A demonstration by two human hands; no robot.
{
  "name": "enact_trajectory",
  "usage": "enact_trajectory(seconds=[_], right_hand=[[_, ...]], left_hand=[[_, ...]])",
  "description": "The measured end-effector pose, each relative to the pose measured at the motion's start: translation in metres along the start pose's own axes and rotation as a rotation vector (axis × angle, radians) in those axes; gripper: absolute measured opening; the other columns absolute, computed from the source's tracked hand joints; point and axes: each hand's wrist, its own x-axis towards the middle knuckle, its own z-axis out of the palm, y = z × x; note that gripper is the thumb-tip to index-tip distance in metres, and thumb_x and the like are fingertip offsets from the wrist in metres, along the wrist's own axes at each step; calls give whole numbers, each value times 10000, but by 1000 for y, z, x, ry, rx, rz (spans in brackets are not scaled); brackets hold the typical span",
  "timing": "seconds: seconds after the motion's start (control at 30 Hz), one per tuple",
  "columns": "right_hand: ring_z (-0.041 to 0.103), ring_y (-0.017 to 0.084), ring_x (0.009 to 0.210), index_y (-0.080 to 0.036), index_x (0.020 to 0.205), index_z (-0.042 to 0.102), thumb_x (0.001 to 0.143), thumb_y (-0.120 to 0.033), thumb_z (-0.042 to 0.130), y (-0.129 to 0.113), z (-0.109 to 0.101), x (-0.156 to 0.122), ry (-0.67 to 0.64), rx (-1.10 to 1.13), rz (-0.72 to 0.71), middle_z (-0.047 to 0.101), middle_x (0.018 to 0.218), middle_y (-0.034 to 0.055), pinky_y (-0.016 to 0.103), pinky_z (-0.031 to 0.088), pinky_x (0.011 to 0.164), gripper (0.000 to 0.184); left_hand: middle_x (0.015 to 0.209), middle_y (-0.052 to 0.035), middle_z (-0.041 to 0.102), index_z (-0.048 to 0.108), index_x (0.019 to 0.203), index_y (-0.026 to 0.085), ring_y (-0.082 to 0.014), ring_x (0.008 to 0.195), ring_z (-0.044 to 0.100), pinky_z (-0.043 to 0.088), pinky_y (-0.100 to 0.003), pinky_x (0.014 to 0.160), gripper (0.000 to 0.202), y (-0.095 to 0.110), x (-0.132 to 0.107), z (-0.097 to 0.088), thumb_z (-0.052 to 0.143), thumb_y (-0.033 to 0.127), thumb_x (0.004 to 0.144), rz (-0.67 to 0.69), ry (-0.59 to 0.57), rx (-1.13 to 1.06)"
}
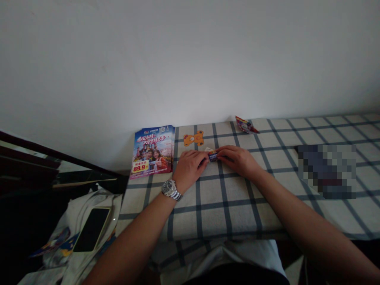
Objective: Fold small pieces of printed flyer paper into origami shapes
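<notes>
Both my hands rest on a checked tablecloth (237,198) and meet over a small folded piece of colourful paper (213,156). My left hand (190,166), with a metal watch on its wrist, has its fingers curled down on the paper's left end. My right hand (237,158) pinches the paper's right end with its fingertips. The paper lies flat on the cloth between them; most of it is hidden under my fingers.
A stack of colourful flyers (152,152) lies at the table's far left corner. An orange bear-shaped cutout (193,139) sits behind my hands. A folded paper shape (246,125) lies by the wall. A phone (92,229) rests on cloth at lower left.
</notes>
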Motion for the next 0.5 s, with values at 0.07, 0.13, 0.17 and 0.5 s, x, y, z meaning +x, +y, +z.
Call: enact_trajectory(seconds=[0.07,0.13,0.17,0.5], right_hand=[[727,240,1066,-254,1104,726,1021,-257,586,-1,0,0,6,-7,-6,752,1198,71,392,603,928,162],[726,240,1047,-250,1094,727,1022,-262,585,-2,1,1,8,-19,-9,753,1180,74,390,603,909,159],[726,241,1037,-248,1087,728,1023,-265,583,-2,1,1,8,-23,-9,755,1169,76,390,603,901,159],[726,231,1013,-249,1067,726,1008,-275,615,3,-5,-2,52,24,8,738,1170,69,382,603,901,129]], left_hand=[[1110,-31,763,671,1122,246,-237,1019,680,476,-421,922,126,0,0,0,601,256,1017,-1,-1,15],[1087,-33,765,673,1118,246,-234,1002,683,478,-416,910,127,1,0,0,591,263,1022,-1,-5,26],[1080,-33,765,674,1123,247,-233,996,684,479,-415,905,133,1,0,0,584,264,1025,-1,-4,31],[1070,-20,765,677,1086,247,-231,981,678,483,-414,911,103,-1,0,-2,602,251,1016,-30,11,27]])
